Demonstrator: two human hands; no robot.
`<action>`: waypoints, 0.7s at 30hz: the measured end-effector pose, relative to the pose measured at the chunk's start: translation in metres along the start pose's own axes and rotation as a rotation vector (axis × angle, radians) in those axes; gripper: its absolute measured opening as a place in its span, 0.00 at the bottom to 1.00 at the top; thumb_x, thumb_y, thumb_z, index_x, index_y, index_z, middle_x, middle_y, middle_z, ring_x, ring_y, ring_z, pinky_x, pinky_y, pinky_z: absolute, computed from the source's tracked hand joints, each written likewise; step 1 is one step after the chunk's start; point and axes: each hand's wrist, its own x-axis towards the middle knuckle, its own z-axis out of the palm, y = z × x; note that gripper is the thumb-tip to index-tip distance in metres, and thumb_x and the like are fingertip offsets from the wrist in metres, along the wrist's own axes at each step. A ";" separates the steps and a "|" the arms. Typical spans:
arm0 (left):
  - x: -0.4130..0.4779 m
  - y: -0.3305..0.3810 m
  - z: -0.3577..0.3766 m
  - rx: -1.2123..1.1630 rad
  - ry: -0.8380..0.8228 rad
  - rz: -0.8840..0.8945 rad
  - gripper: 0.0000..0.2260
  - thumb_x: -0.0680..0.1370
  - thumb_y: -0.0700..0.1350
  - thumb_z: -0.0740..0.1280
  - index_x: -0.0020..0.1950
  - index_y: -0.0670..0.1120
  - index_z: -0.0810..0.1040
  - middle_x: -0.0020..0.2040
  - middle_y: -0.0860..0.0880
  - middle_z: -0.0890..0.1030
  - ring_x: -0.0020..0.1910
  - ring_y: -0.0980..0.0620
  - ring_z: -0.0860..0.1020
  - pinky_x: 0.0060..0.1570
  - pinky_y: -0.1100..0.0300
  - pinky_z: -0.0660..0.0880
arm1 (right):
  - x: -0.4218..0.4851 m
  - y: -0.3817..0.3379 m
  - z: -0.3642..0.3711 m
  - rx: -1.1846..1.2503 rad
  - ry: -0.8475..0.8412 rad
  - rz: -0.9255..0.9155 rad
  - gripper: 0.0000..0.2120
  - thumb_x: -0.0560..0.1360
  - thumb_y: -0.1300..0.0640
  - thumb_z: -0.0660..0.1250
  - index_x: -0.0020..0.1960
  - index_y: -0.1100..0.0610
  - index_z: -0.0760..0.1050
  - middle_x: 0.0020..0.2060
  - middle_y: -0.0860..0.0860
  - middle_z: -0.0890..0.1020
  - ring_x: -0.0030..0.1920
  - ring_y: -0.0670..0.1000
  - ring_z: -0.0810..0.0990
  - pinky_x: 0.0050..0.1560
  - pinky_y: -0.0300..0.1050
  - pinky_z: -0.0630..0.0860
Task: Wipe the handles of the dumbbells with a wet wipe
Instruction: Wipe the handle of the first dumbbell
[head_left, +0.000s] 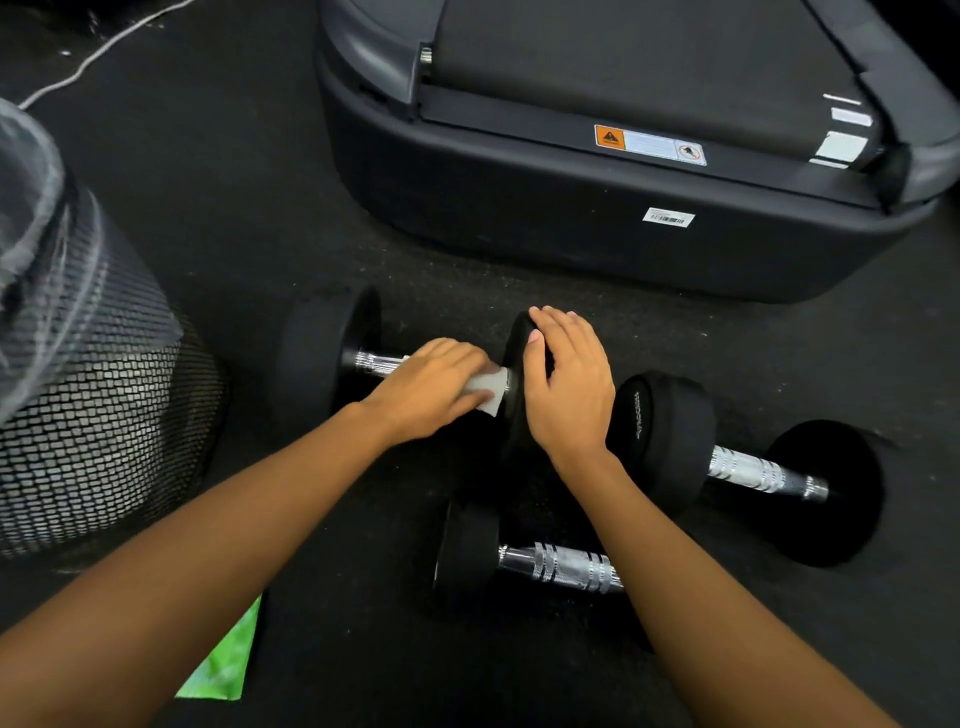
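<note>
1. Far dumbbell (322, 358): black round heads, chrome handle. It lay on the dark floor (260, 218), crosswise in front of the person, near the treadmill.
2. Wet wipe (488, 394): white, folded. It was pressed against the far dumbbell's handle at its right end, just beside the right head, and was mostly covered by the fingers.
3. Left hand (434, 387): palm down over the handle, with the fingers curled over the wet wipe and gripping it against the bar. The bare chrome showed to the left of the hand.
4. Right hand (569, 384): laid over the top of the far dumbbell's right head. The fingers were nearly straight and draped over the rubber, the thumb lay on the inner face, and the hand held nothing.
5. Right-side dumbbell (753, 470): on the floor to the right, angled, its handle bare. One head lay just beside the right wrist.
6. Near dumbbell (561, 566): on the floor closest to the person. Its right head was hidden under the right forearm.
7. Mesh bin (104, 415): black wire with a clear liner, at the left edge.
8. Green packet (228, 660): flat on the floor, partly under the left forearm.
9. Treadmill (571, 223): its dark rear end, with warning labels, lay beyond the dumbbells.
10. White cable (104, 47): on the floor at the top left.
</note>
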 end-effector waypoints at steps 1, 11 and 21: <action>0.000 0.002 0.002 0.019 0.034 0.010 0.16 0.77 0.50 0.64 0.62 0.45 0.72 0.59 0.48 0.75 0.59 0.51 0.71 0.63 0.60 0.61 | 0.000 0.000 0.000 0.001 -0.003 0.003 0.20 0.78 0.50 0.53 0.64 0.55 0.74 0.63 0.50 0.77 0.69 0.51 0.68 0.70 0.46 0.61; -0.010 -0.005 0.002 0.179 0.142 0.160 0.12 0.68 0.36 0.71 0.50 0.41 0.75 0.51 0.45 0.76 0.48 0.46 0.74 0.49 0.58 0.66 | 0.000 -0.001 -0.001 -0.006 -0.004 -0.010 0.24 0.77 0.47 0.48 0.64 0.55 0.74 0.63 0.50 0.77 0.69 0.50 0.67 0.69 0.44 0.60; -0.008 0.005 0.009 0.246 0.191 0.148 0.12 0.66 0.34 0.70 0.48 0.40 0.75 0.49 0.44 0.77 0.45 0.46 0.76 0.45 0.54 0.75 | 0.002 0.001 0.000 -0.010 -0.018 0.000 0.21 0.78 0.50 0.51 0.65 0.55 0.74 0.63 0.50 0.76 0.69 0.50 0.67 0.69 0.43 0.58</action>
